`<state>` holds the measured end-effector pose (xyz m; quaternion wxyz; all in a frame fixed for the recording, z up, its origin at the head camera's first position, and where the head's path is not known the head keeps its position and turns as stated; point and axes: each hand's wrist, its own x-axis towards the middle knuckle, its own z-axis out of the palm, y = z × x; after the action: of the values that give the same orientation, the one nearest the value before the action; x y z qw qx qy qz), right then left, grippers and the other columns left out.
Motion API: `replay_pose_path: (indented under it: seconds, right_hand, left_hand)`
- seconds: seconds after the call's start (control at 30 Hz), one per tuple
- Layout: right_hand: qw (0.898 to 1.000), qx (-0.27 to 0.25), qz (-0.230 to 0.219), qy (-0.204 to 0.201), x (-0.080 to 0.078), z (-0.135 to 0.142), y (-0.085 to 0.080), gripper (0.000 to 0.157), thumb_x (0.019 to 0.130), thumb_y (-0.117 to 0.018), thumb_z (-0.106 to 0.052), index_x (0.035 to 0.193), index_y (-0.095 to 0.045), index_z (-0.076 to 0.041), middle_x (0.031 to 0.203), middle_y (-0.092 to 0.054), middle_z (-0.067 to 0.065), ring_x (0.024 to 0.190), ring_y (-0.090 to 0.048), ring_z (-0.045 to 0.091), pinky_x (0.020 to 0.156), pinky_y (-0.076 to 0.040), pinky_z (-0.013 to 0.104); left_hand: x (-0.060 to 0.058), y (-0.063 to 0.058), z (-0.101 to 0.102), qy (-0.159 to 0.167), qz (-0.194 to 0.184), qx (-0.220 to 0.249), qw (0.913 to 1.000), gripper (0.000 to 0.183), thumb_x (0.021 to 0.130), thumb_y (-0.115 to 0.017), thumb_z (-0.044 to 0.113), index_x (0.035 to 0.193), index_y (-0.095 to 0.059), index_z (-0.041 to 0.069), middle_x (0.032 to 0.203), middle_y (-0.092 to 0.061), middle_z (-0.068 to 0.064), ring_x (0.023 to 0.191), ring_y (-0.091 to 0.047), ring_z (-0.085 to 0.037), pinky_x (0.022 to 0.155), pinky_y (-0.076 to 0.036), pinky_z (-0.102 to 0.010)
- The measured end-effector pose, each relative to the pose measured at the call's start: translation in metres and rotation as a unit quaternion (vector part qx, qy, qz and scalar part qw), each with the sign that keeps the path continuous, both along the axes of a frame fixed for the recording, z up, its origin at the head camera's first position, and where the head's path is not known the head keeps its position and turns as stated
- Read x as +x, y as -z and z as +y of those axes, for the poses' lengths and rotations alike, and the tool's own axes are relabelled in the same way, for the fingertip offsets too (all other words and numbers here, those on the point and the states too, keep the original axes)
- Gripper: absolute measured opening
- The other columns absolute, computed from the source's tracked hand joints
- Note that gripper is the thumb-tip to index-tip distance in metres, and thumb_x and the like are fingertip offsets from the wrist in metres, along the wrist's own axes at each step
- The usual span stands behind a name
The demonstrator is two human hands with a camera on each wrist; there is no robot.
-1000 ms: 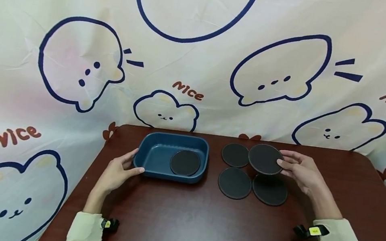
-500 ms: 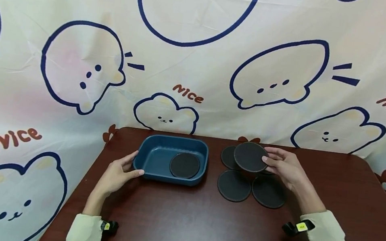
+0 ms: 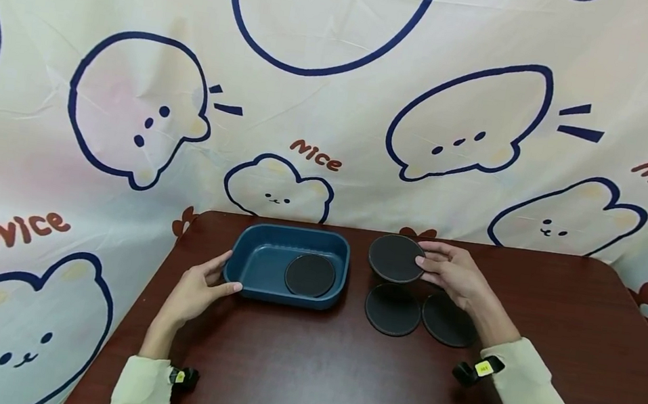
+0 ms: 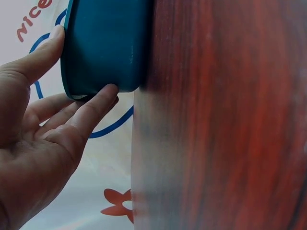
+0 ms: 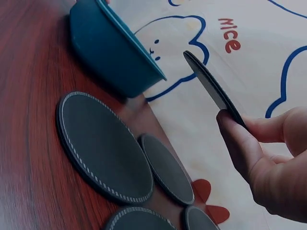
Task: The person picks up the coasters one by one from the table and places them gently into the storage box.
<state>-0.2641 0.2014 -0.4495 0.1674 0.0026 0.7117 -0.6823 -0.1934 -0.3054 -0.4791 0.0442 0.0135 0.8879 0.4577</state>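
Observation:
My left hand [image 3: 193, 292] holds the left end of a blue rectangular baking dish [image 3: 274, 296], thumb at the near corner and fingers along its side. Inside the dish, towards its right, lies a round black coaster [image 3: 311, 275]. Right of the dish, my right hand [image 3: 456, 279] pinches another black coaster [image 3: 396, 259] by its right edge, raised above the table. In the right wrist view this held coaster [image 5: 209, 82] is tilted, clear of several stitched-edge coasters [image 5: 105, 146] lying flat. The held coaster and hand hide the back ones in the head view.
A dark red-brown wooden table [image 3: 301, 376] bears everything. Behind it hangs a pale cloth [image 3: 365, 125] printed with blue cartoon outlines. Two front coasters, a left one [image 3: 392, 310] and a right one [image 3: 448, 321], lie below my right hand.
My right hand has carried its coaster leftwards across the back of the coaster group, towards the dish. My left hand, the dish and the coaster inside it have stayed put.

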Motion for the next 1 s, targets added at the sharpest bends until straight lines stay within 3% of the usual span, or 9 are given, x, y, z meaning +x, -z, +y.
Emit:
replay_pose_path:
  seconds: [0.73, 1.0]
  right_hand:
    - [0.999, -0.013, -0.004, -0.038, -0.004, -0.045, 0.006, 0.054, 0.108, -0.064, -0.008, 0.159, -0.047, -0.001, 0.135, -0.065, 0.012, 0.093, -0.075, 0.005, 0.088, -0.064, 0.024]
    - [0.998, -0.019, -0.014, -0.051, -0.007, -0.062, 0.005, 0.055, 0.108, -0.062, -0.004, 0.16, -0.045, 0.001, 0.157, -0.052, 0.028, 0.096, -0.075, 0.003, 0.091, -0.064, 0.026]
  left_hand:
    - [-0.003, -0.001, 0.0, 0.005, 0.003, 0.0, 1.0, 0.082, 0.103, -0.075, 0.026, 0.171, -0.031, 0.013, 0.164, -0.048, -0.027, 0.145, -0.057, -0.044, 0.111, -0.052, -0.056]
    - [-0.001, -0.001, 0.0, 0.001, -0.003, -0.004, 1.0, 0.081, 0.104, -0.075, 0.024, 0.171, -0.031, 0.013, 0.165, -0.047, -0.027, 0.146, -0.056, -0.044, 0.111, -0.052, -0.056]
